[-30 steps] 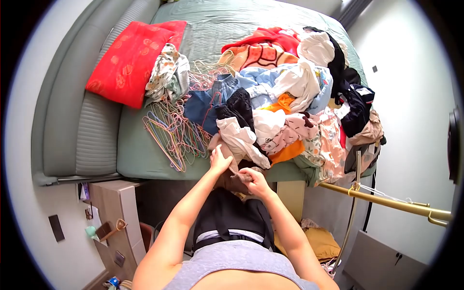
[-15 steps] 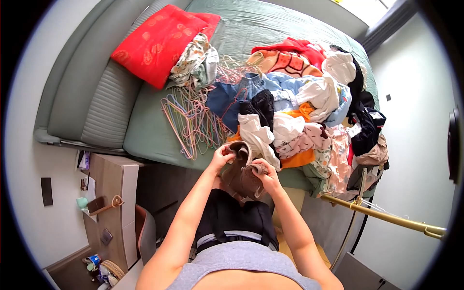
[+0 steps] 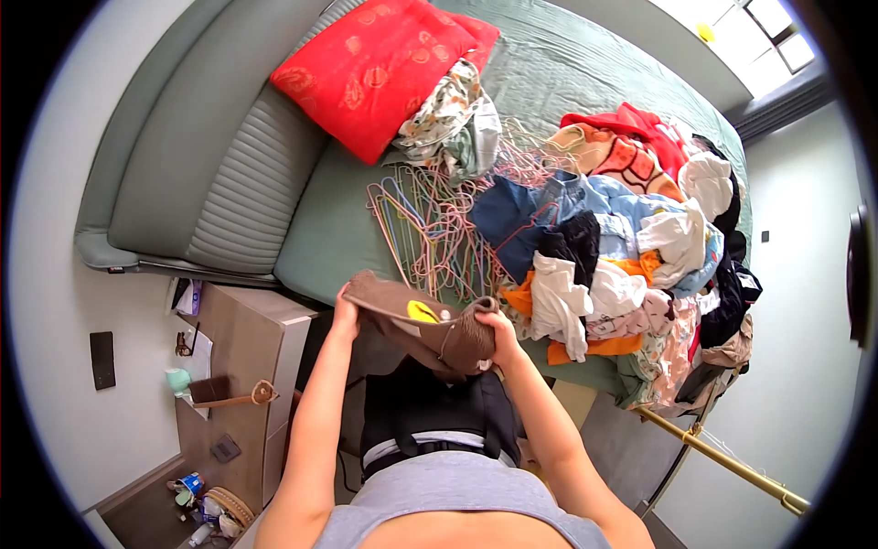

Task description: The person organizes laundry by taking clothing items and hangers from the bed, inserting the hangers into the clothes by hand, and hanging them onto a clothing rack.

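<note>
Both sides of the brown garment [image 3: 413,333] are grasped, one by the left hand [image 3: 346,317], one by the right hand [image 3: 502,338], each grip closed. Bunched a moment ago, it has been spread wide beside the bed [image 3: 334,233], so more cloth is exposed.

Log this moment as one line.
left hand: grips brown garment | right hand: grips its other end | hangers: on bed

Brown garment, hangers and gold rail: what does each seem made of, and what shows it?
Brown garment: matt fabric, perhaps knit; it sags and bunches softly. Hangers: possibly plastic-coated wire, smooth-looking; their bars are slender and pastel, cores hidden. Gold rail: probably metal, glossy; bright highlights run along it.
</note>
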A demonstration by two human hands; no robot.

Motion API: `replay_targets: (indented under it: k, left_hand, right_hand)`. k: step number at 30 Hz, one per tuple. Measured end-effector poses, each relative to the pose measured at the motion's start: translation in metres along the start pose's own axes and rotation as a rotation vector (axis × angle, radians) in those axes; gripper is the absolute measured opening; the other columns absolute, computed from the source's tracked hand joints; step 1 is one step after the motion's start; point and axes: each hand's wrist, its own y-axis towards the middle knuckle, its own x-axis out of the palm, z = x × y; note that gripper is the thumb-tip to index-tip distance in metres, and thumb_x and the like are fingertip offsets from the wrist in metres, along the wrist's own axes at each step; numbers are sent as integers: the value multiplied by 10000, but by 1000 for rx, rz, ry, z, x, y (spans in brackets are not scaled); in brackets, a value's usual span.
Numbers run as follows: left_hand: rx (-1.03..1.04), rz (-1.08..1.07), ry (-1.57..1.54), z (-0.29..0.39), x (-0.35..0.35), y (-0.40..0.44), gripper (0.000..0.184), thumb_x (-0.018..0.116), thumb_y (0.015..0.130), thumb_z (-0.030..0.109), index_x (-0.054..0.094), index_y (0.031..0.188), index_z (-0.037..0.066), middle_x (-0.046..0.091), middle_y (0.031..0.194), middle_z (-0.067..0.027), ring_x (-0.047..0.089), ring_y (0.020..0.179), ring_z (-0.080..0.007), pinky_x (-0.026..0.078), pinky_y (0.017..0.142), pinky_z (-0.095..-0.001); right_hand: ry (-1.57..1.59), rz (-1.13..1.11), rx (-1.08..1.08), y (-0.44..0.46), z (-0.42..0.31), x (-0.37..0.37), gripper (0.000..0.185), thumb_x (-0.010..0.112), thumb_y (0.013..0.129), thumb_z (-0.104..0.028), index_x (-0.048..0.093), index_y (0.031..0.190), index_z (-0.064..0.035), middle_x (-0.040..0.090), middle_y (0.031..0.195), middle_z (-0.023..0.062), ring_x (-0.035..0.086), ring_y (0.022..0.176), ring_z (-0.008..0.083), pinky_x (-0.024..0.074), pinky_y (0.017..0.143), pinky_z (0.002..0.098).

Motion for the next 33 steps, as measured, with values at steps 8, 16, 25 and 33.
replay_targets:
  k: [8,16,25,33]
  left_hand:
    - [-127,-185,42,77,-47,-10,320,366,845,65,568,1086,10,609,1050,-111,595,940,-200,486,827,-337]
    - [-82,88,-93,65,-47,25,322,457,813,75,522,1119,-4,581,1059,-120,568,967,-216,464,843,-315]
    - [-94,72,-56,57,-54,13,322,404,850,86,541,1132,11,577,1117,-101,555,1029,-206,442,893,-332]
    - [-19,78,-57,36,-29,11,282,432,847,115,571,1071,15,590,1076,-104,569,980,-207,467,861,-340]
  right_hand:
    - [-9,176,195,168,63,-64,423,619,786,-282,560,1111,-18,636,975,115,600,886,228,472,817,356]
    - [-1749,644,-91,259,120,-38,948,790,577,-432,355,1263,56,469,1221,186,453,1132,308,379,941,371]
    - [-1766,1002,-138,301,115,-42,515,686,699,-302,434,1095,-88,574,957,128,588,851,335,447,742,441]
    - [-1525,809,-582,203,45,-80,302,648,720,-158,450,942,-104,618,787,129,608,721,340,464,607,439]
